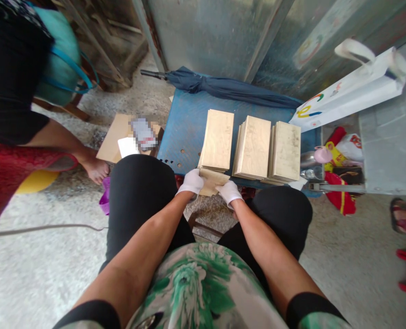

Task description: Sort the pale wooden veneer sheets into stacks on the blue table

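Note:
Both my hands wear white gloves and grip one flat tan card sheet (211,181) at the near edge of a blue table (185,132). My left hand (191,182) closes on the sheet's left side, my right hand (229,191) on its right side. Just beyond the sheet lie three stacks of the same tan sheets: a left stack (218,139), a middle stack (253,147) and a right stack (285,152). My knees in black trousers flank the hands.
A folded dark umbrella (223,87) lies along the table's far edge. A white paper bag (353,89) leans at right above a heap of coloured items (340,155). A cardboard box (120,139) sits on the floor at left, beside another person's bare foot (96,170).

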`<act>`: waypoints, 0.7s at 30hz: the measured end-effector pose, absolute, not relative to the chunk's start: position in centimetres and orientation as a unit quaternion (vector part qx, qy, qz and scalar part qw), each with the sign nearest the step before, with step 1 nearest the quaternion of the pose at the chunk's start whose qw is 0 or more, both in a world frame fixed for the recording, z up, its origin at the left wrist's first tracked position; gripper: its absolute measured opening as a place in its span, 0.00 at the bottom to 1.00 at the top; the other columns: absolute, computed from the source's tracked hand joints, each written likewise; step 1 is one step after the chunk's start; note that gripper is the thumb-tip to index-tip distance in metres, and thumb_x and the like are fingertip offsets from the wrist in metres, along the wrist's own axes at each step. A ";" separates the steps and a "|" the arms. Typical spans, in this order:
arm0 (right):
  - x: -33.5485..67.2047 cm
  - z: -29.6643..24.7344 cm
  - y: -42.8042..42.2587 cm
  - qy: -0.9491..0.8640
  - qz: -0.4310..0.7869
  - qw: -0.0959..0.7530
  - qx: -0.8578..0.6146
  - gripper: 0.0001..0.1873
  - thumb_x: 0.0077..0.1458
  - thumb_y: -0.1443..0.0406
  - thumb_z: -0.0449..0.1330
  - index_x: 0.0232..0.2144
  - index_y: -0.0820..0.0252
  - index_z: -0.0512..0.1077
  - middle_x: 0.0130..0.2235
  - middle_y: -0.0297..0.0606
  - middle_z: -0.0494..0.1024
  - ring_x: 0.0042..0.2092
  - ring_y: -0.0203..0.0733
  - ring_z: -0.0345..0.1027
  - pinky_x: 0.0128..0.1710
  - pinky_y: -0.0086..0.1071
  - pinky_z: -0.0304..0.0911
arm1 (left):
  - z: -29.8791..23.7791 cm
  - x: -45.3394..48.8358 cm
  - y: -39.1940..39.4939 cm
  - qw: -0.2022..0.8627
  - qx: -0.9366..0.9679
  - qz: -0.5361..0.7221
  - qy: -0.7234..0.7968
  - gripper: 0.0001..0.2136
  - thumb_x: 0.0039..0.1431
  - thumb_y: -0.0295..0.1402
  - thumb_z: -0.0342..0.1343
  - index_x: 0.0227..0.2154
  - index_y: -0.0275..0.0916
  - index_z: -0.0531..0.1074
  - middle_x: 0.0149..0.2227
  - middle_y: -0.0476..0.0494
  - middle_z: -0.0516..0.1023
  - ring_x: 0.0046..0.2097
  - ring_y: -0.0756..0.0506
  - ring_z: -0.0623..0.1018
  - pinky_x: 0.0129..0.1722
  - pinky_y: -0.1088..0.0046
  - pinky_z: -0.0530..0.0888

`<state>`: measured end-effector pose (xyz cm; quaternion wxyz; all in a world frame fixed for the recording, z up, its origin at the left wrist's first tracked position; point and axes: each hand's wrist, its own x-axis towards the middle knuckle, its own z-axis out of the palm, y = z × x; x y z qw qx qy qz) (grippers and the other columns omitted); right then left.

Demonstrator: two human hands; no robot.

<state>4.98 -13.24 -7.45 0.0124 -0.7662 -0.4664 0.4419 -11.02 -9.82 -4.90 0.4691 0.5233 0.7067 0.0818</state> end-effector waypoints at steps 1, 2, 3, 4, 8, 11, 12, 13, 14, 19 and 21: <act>4.9 -7.4 -13.2 -0.464 0.442 0.014 -0.767 0.16 0.49 0.67 0.65 0.42 0.65 0.78 0.37 0.43 0.81 0.42 0.43 0.77 0.41 0.25 0.68 | -5.1 -11.0 -9.9 0.466 0.525 0.078 0.708 0.14 0.51 0.24 0.56 0.42 0.32 0.78 0.39 0.38 0.81 0.42 0.44 0.79 0.43 0.75 0.73; 4.9 -7.3 -13.2 -0.462 0.443 0.015 -0.768 0.16 0.49 0.66 0.66 0.43 0.64 0.78 0.37 0.43 0.81 0.42 0.43 0.77 0.41 0.25 0.68 | -5.3 -10.9 -10.1 0.461 0.528 0.074 0.710 0.15 0.52 0.24 0.56 0.43 0.32 0.78 0.39 0.38 0.81 0.41 0.44 0.79 0.42 0.75 0.73; 4.8 -7.2 -13.2 -0.459 0.444 0.015 -0.769 0.16 0.49 0.66 0.66 0.43 0.65 0.78 0.38 0.44 0.81 0.42 0.43 0.77 0.41 0.25 0.68 | -5.5 -10.9 -10.1 0.456 0.530 0.069 0.712 0.15 0.52 0.25 0.56 0.43 0.32 0.78 0.39 0.38 0.81 0.41 0.44 0.79 0.42 0.76 0.73; 4.8 -7.2 -13.1 -0.457 0.444 0.014 -0.770 0.17 0.49 0.66 0.66 0.43 0.65 0.78 0.38 0.44 0.81 0.42 0.43 0.77 0.41 0.25 0.68 | -5.7 -10.9 -10.2 0.450 0.532 0.064 0.715 0.15 0.52 0.25 0.56 0.43 0.32 0.78 0.40 0.38 0.81 0.41 0.44 0.79 0.42 0.76 0.73; 4.7 -7.0 -12.9 -0.453 0.444 0.010 -0.773 0.16 0.49 0.66 0.66 0.42 0.64 0.78 0.38 0.44 0.81 0.43 0.43 0.76 0.41 0.26 0.68 | -6.1 -10.9 -10.3 0.420 0.542 0.039 0.727 0.14 0.52 0.24 0.57 0.42 0.31 0.78 0.40 0.37 0.81 0.43 0.43 0.78 0.45 0.75 0.72; 4.7 -7.0 -12.9 -0.456 0.443 0.005 -0.772 0.15 0.48 0.66 0.66 0.41 0.62 0.79 0.39 0.43 0.81 0.44 0.43 0.76 0.43 0.25 0.67 | -5.9 -11.0 -10.4 0.399 0.551 0.020 0.733 0.14 0.51 0.21 0.55 0.41 0.30 0.78 0.40 0.35 0.80 0.45 0.42 0.78 0.46 0.75 0.71; 4.7 -6.9 -12.9 -0.458 0.443 0.003 -0.771 0.15 0.48 0.66 0.66 0.40 0.62 0.79 0.40 0.42 0.81 0.45 0.43 0.75 0.43 0.25 0.67 | -5.8 -11.0 -10.5 0.395 0.554 0.015 0.733 0.14 0.51 0.21 0.54 0.41 0.30 0.78 0.40 0.35 0.80 0.46 0.41 0.78 0.47 0.75 0.71; 4.6 -6.9 -12.9 -0.460 0.443 0.001 -0.770 0.14 0.48 0.66 0.65 0.40 0.62 0.79 0.40 0.42 0.81 0.45 0.43 0.75 0.43 0.25 0.67 | -5.8 -11.0 -10.6 0.392 0.558 0.010 0.731 0.14 0.51 0.20 0.54 0.40 0.31 0.78 0.41 0.35 0.80 0.46 0.41 0.78 0.47 0.75 0.71; 4.6 -6.9 -13.0 -0.461 0.443 -0.001 -0.769 0.14 0.48 0.66 0.65 0.40 0.62 0.79 0.40 0.42 0.81 0.45 0.43 0.75 0.43 0.25 0.66 | -5.7 -11.0 -10.7 0.392 0.562 0.006 0.729 0.14 0.51 0.20 0.54 0.40 0.32 0.78 0.41 0.35 0.80 0.47 0.41 0.78 0.48 0.75 0.70; 4.5 -6.7 -12.9 -0.465 0.444 -0.013 -0.766 0.16 0.47 0.65 0.66 0.40 0.62 0.79 0.39 0.42 0.81 0.45 0.43 0.75 0.42 0.24 0.66 | -5.7 -10.9 -10.9 0.385 0.572 -0.005 0.724 0.13 0.53 0.20 0.52 0.38 0.32 0.78 0.41 0.34 0.80 0.47 0.40 0.78 0.48 0.73 0.70; 4.4 -6.7 -12.8 -0.466 0.445 -0.017 -0.765 0.16 0.47 0.65 0.66 0.41 0.63 0.79 0.39 0.43 0.81 0.45 0.43 0.75 0.41 0.24 0.66 | -5.7 -10.8 -10.8 0.381 0.571 -0.003 0.727 0.13 0.53 0.21 0.52 0.39 0.32 0.78 0.41 0.34 0.80 0.47 0.40 0.77 0.48 0.73 0.70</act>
